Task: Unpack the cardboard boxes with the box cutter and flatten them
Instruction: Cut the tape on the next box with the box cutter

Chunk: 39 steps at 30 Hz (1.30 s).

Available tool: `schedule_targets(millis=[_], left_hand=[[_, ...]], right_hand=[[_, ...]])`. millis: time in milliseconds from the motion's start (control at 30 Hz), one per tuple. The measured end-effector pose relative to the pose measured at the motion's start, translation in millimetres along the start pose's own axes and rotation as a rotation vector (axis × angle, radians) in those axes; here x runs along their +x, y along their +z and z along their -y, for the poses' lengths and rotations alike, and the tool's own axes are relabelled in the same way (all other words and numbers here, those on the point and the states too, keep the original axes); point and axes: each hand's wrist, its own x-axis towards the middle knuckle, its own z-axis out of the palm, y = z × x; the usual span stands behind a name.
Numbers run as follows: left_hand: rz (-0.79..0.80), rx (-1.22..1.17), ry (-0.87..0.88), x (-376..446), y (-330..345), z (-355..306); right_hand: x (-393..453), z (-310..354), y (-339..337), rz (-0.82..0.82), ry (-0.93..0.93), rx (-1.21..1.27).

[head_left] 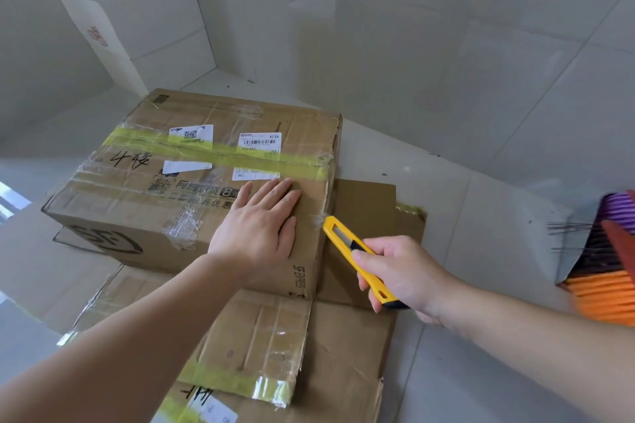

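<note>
Head view: sealed cardboard box (192,178), yellow-green tape across top, sits on flattened cardboard (261,347) on tiled floor (481,203). Left hand (259,223) lies flat, fingers straight, pressing box top near right edge. Right hand (402,275) grips yellow box cutter (354,254), tip touching box's near right corner. White box (137,21) stands well behind, by wall.

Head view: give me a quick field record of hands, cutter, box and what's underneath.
left hand: flat on top of the sealed box
right hand: grips the yellow box cutter
cutter tip: at the box's right top edge, by clear tape
box seal: yellow-green tape uncut
underneath: flattened cardboard on the floor
</note>
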Motion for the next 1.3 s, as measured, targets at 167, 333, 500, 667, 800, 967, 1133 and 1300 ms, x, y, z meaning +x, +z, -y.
schedule_targets(millis=[167,333,500,667,800,967,1133,1300], left_hand=[[0.0,-0.004,0.001,2,2,2],[-0.037,-0.144,0.02,3,-4,3],[-0.067,-0.267,-0.045,1,-20,25],[-0.017,-0.066,-0.126,-18,-27,83],[-0.012,0.022,-0.161,-30,-36,116],[-0.037,0.106,-0.343,-41,-45,166],[-0.009,0.161,-0.554,-58,-52,219],[0.003,0.001,-0.729,-64,-46,226]], right_hand=[[-12,3,4,-0.002,0.004,-0.031],[-44,-14,5,0.049,0.048,-0.059],[-45,-23,-22,-0.14,0.072,-0.048],[0,-4,-12,-0.341,0.01,0.037],[56,31,23,-0.36,-0.043,-0.126],[97,65,56,-0.402,-0.023,-0.265],[113,72,74,-0.4,0.058,-0.643],[120,78,77,-0.423,0.07,-0.771]])
